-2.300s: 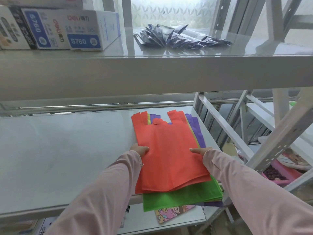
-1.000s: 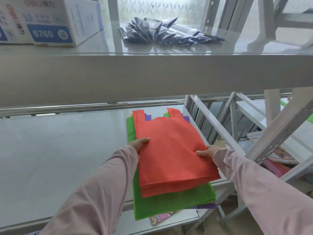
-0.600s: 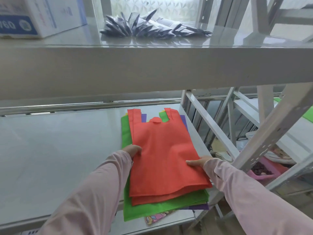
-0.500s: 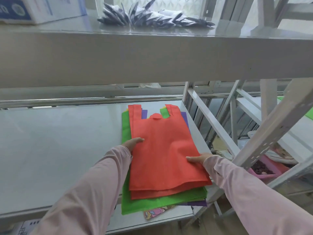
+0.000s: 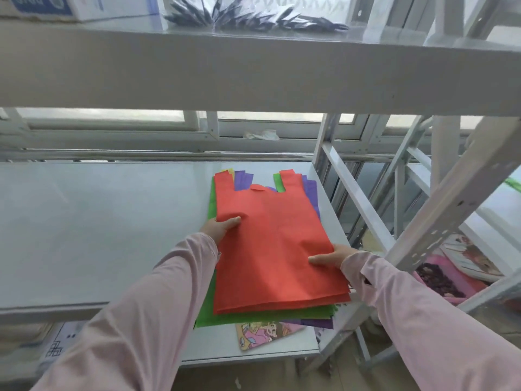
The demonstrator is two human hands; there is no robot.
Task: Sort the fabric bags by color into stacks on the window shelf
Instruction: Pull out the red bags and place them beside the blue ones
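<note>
A pile of fabric bags lies at the right end of the grey window shelf [image 5: 98, 227]. Several red bags [image 5: 270, 249] are on top, over green bags [image 5: 208, 314] and purple bags [image 5: 311, 190]; a sliver of yellow shows at the far left handle. My left hand [image 5: 221, 227] grips the left edge of the red bags, thumb on top. My right hand [image 5: 329, 256] grips their right edge the same way. Both arms wear pink sleeves.
An upper shelf [image 5: 253, 74] hangs close above, holding silver packets [image 5: 253, 18] and a cardboard box [image 5: 56, 5]. White slanted rack struts [image 5: 361, 204] stand right of the pile. A cartoon-printed item [image 5: 265, 333] lies on the lower shelf under the pile's front edge.
The red bags have been squared up on the pile between both hands; the green bags now stick out at the left. My view dropped lower, showing the window frame behind.
</note>
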